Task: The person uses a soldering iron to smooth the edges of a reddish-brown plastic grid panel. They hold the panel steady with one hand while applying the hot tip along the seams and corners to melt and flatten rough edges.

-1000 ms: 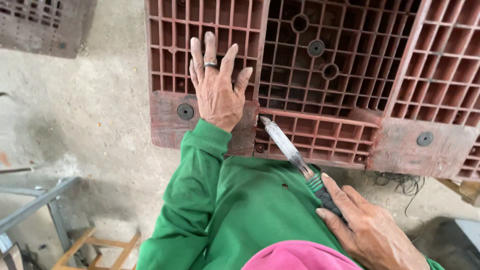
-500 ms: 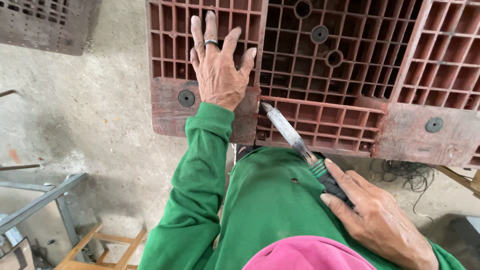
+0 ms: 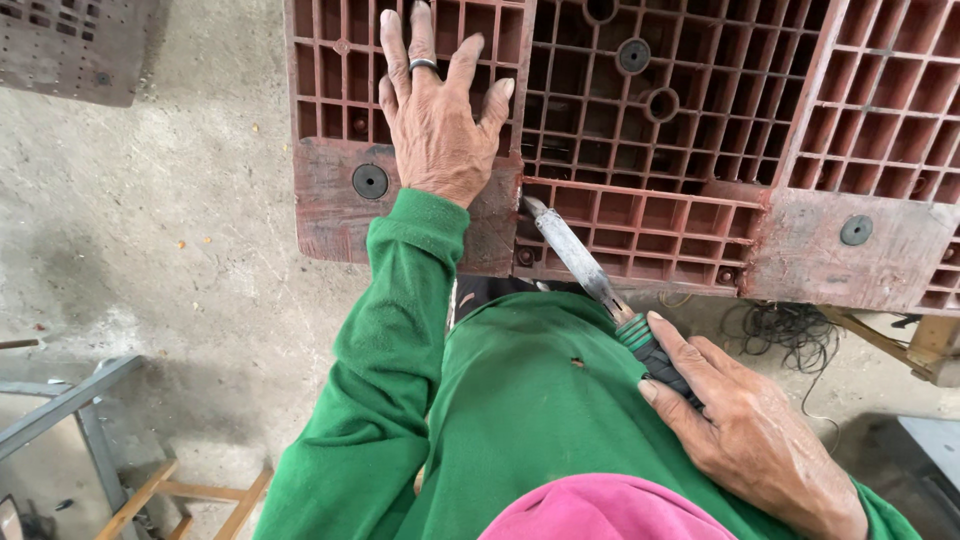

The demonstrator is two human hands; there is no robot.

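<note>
A dark red plastic pallet (image 3: 700,130) with a grid of square cells stands in front of me. My left hand (image 3: 435,110), a ring on one finger, lies flat with spread fingers on the pallet's left corner block. My right hand (image 3: 750,435) grips the green-and-black handle of a long metal tool (image 3: 575,250). The tool's tip touches the pallet at the edge of that corner block, just right of my left wrist. I wear a green long-sleeved top.
Rough concrete floor (image 3: 180,220) lies to the left. Another grid pallet (image 3: 70,50) sits at the top left. A grey metal frame (image 3: 70,400) and a wooden frame (image 3: 180,495) are at the lower left. Tangled black wire (image 3: 775,330) lies under the pallet's right side.
My left hand has slid a little higher on the pallet block. The tool's tip has come closer to the seam beside my left wrist. The view has shifted slightly.
</note>
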